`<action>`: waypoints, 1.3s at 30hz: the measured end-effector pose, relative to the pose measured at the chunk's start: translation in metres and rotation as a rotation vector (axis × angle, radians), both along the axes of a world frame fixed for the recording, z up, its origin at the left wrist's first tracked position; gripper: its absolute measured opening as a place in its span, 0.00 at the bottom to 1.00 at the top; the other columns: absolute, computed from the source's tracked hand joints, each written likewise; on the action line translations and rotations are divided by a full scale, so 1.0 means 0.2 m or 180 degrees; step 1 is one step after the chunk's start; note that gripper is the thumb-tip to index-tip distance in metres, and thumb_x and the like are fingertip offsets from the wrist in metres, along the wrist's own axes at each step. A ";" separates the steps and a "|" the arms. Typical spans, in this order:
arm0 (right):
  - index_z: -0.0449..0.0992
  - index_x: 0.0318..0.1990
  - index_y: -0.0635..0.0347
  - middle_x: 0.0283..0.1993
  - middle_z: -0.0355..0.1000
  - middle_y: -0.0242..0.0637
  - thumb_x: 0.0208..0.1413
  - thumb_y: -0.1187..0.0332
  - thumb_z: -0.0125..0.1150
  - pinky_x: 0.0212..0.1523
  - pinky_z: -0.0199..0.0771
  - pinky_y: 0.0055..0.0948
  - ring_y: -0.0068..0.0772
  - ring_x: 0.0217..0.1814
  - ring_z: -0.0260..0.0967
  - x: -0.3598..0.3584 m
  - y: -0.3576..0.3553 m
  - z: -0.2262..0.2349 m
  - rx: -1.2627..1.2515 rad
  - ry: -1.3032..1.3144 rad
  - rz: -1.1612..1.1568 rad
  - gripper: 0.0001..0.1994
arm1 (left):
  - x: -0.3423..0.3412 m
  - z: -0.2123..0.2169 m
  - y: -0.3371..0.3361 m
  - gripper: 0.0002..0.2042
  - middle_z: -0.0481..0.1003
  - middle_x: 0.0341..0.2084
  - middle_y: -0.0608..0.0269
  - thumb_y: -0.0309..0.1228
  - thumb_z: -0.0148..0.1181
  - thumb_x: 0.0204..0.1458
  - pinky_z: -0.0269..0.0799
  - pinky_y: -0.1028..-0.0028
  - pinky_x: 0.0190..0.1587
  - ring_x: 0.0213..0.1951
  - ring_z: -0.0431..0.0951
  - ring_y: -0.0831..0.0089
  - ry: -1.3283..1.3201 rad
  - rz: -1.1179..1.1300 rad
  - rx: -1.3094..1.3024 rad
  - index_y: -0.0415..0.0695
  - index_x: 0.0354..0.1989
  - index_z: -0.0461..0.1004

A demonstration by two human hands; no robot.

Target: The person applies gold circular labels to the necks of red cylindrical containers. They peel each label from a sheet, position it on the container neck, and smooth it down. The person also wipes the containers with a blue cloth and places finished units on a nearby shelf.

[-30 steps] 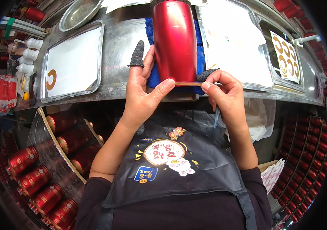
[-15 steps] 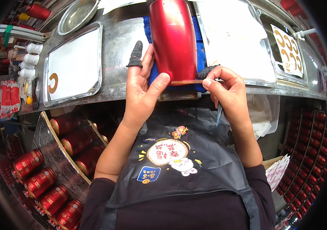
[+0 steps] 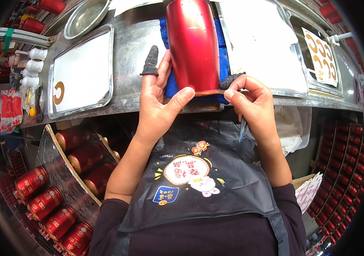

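Observation:
A glossy red metal canister (image 3: 194, 47) lies lengthwise on a blue cloth (image 3: 223, 64), its near end toward me. Across that end runs a narrow gold-brown strip (image 3: 209, 92). My left hand (image 3: 158, 98) is spread along the canister's left side, its thumb pressing at the strip's left end. A dark knitted finger cover (image 3: 151, 62) sits on its raised index finger. Between thumb and a finger, my right hand (image 3: 252, 100) pinches the strip's right end. A pointed bluish tool (image 3: 243, 128), perhaps tweezers, hangs below that palm. Another dark finger cover (image 3: 232, 81) shows on this hand.
At left, a metal tray (image 3: 81, 70) bears a white sheet and a gold C-shaped piece (image 3: 58, 93); a metal bowl (image 3: 86, 19) stands beyond. Right of the canister lies a white-covered tray (image 3: 261, 47), then a sticker sheet (image 3: 320, 55). Red cans (image 3: 45, 200) fill racks below.
My left thumb has shifted slightly right along the canister's near end. The strip now lies a little lower against the edge, and my right fingertips have moved slightly left with it.

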State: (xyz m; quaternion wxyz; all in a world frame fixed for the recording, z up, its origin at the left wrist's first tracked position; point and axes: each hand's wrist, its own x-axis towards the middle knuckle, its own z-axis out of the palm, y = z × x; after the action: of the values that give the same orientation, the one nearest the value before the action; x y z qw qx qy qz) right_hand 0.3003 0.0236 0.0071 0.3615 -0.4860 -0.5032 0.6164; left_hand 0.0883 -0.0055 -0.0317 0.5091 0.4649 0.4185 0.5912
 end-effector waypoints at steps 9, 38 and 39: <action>0.75 0.32 0.62 0.27 0.71 0.24 0.57 0.73 0.65 0.20 0.57 0.13 0.07 0.22 0.60 0.01 0.01 0.00 -0.0070 0.0013 0.0020 0.05 | -0.01 0.02 -0.01 0.39 0.50 0.73 0.40 0.22 0.61 0.58 0.46 0.60 0.74 0.74 0.50 0.54 -0.0426 0.0007 -0.0222 0.32 0.73 0.43; 0.75 0.31 0.59 0.27 0.70 0.21 0.57 0.72 0.66 0.19 0.54 0.12 0.06 0.21 0.59 0.01 0.02 -0.03 -0.0132 0.0060 0.0117 0.05 | 0.00 -0.02 -0.20 0.17 0.60 0.67 0.33 0.30 0.72 0.44 0.47 0.37 0.67 0.67 0.66 0.49 0.3290 0.0856 0.1046 0.48 0.45 0.85; 0.75 0.31 0.59 0.27 0.70 0.21 0.57 0.72 0.66 0.19 0.54 0.12 0.06 0.21 0.59 0.01 0.02 -0.03 -0.0106 0.0066 0.0125 0.05 | 0.00 -0.02 -0.21 0.17 0.60 0.67 0.33 0.30 0.72 0.44 0.47 0.37 0.67 0.67 0.66 0.49 0.3292 0.0870 0.1022 0.48 0.46 0.85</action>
State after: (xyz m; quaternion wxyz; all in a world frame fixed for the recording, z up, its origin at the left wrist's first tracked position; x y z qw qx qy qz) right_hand 0.3029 0.0279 0.0003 0.3463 -0.4756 -0.4985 0.6366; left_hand 0.0892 -0.0468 -0.0351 0.0789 0.7076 0.5750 0.4031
